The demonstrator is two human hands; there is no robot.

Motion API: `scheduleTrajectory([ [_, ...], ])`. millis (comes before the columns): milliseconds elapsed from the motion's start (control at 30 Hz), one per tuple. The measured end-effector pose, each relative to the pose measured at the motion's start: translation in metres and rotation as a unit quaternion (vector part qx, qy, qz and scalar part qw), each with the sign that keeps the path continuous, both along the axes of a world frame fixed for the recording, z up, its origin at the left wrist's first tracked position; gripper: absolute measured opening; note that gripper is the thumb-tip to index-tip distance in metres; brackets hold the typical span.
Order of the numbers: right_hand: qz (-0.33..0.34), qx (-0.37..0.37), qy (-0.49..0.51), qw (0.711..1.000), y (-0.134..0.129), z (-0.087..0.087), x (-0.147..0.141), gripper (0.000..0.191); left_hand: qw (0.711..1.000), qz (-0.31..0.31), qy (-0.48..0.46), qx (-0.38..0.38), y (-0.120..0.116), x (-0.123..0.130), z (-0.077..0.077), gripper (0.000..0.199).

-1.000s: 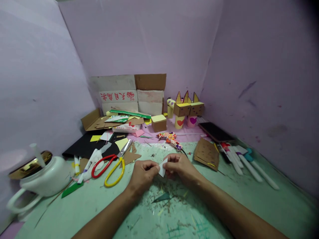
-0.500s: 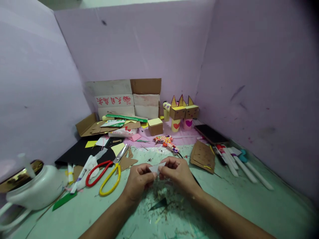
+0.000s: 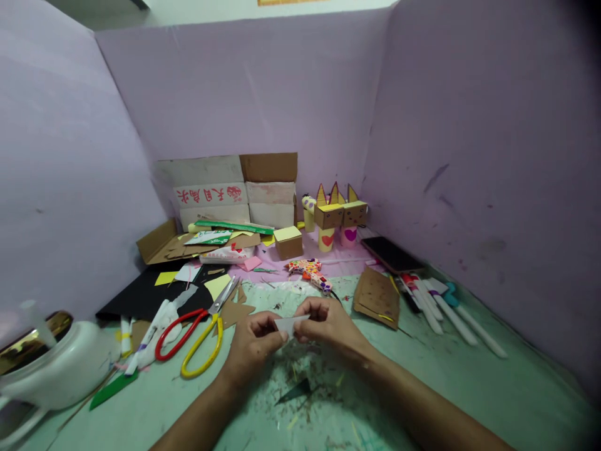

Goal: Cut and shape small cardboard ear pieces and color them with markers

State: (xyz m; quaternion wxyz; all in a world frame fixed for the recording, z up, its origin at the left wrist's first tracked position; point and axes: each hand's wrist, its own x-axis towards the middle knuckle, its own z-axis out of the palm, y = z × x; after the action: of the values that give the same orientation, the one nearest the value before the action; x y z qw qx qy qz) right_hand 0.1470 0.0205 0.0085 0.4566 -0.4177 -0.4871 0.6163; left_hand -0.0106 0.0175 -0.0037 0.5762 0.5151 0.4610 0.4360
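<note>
A small white paper piece is pinched between both hands above the green table. My left hand grips its left end with thumb and fingers. On the other end, my right hand holds it the same way. Below the hands a dark triangular scrap lies among small bits of debris. Scissors with one red and one yellow handle rest open to the left of my left hand. Beyond the hands lies a colourful patterned glue gun.
Cardboard figures and a small box stand at the back. On the right are cardboard pieces, a phone and markers. A white pot sits at the left, near black paper.
The paper has turned so its upper edge lies more level between the hands. The whole view has shifted slightly, moving the table items a little left in the picture.
</note>
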Motion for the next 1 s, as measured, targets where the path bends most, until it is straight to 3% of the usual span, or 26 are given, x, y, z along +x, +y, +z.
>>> scheduleTrajectory([
  [100,0.037,0.012,-0.043,0.998,0.003,-0.003,0.002,0.009,0.999,-0.021,0.049,-0.010,0.000,-0.003,0.007,0.014],
  [333,0.019,0.017,-0.085,0.996,0.002,-0.011,-0.004,0.007,0.990,-0.054,0.133,0.006,-0.002,-0.003,0.016,0.011],
  [467,-0.008,-0.079,0.038,0.996,0.001,-0.012,-0.007,0.012,0.997,-0.028,0.064,0.019,0.002,-0.003,0.014,0.014],
  [633,-0.063,-0.160,0.176,0.969,-0.001,-0.017,-0.012,0.021,0.999,-0.006,-0.031,-0.038,0.003,0.002,0.009,0.028],
  [833,-0.069,-0.131,0.161,0.976,-0.004,-0.021,-0.017,0.025,0.997,0.070,-0.007,-0.023,0.002,0.007,0.006,0.018],
  [1000,-0.014,-0.080,0.096,0.992,-0.006,-0.018,-0.014,0.025,0.997,0.059,-0.006,-0.044,0.004,0.003,0.011,0.013],
])
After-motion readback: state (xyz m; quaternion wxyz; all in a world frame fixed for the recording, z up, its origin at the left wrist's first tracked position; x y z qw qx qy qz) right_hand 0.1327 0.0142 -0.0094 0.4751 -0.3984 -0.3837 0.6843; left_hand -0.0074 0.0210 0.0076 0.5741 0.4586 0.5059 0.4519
